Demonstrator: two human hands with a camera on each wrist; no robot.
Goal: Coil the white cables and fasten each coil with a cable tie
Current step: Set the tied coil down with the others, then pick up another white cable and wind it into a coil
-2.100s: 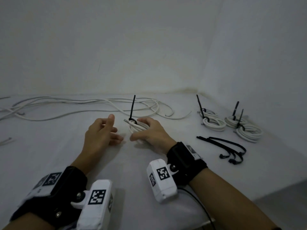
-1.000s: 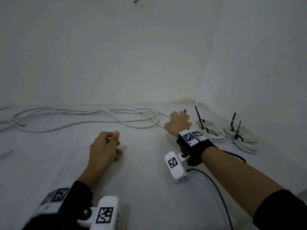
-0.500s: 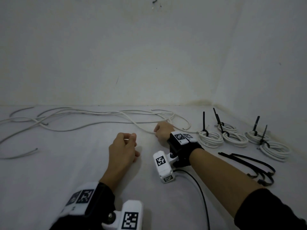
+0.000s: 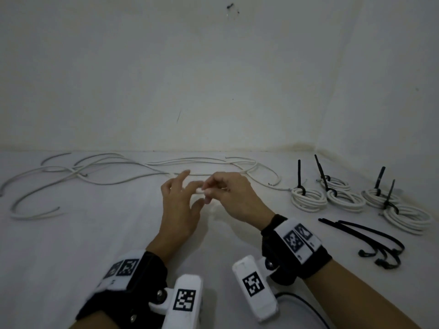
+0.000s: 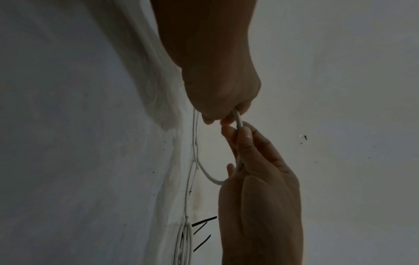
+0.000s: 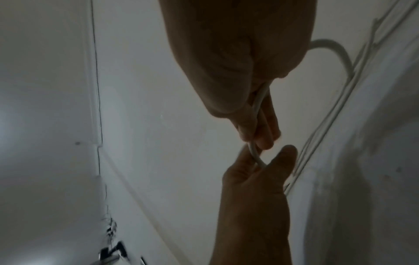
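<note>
**A:** White cable (image 4: 200, 191), one end of it, sits pinched in the right hand (image 4: 234, 198); the left hand (image 4: 180, 205) closes thumb and fingers on the same strand right beside it. Both hands meet at centre, lifted off the table (image 4: 71, 245).

**B:** Step?

**A:** Start of a new coil, I judge. No loop formed yet. The strand trails off toward the loose cables (image 4: 107, 172) at 11 o'clock.

**B:** Next move?

**A:** Probably the left anchors the end while the right draws slack and lays the first turn. Watch for snagging; the loose run crosses itself.

**B:** Counts?

**A:** Five finished coils (image 4: 308, 198) at 2 o'clock, each with a black tie standing up. Spare cable ties (image 4: 370, 238) at 3 o'clock, a small bundle; exact number I cannot tell. Loose cables: several, tangled, not countable.
</note>
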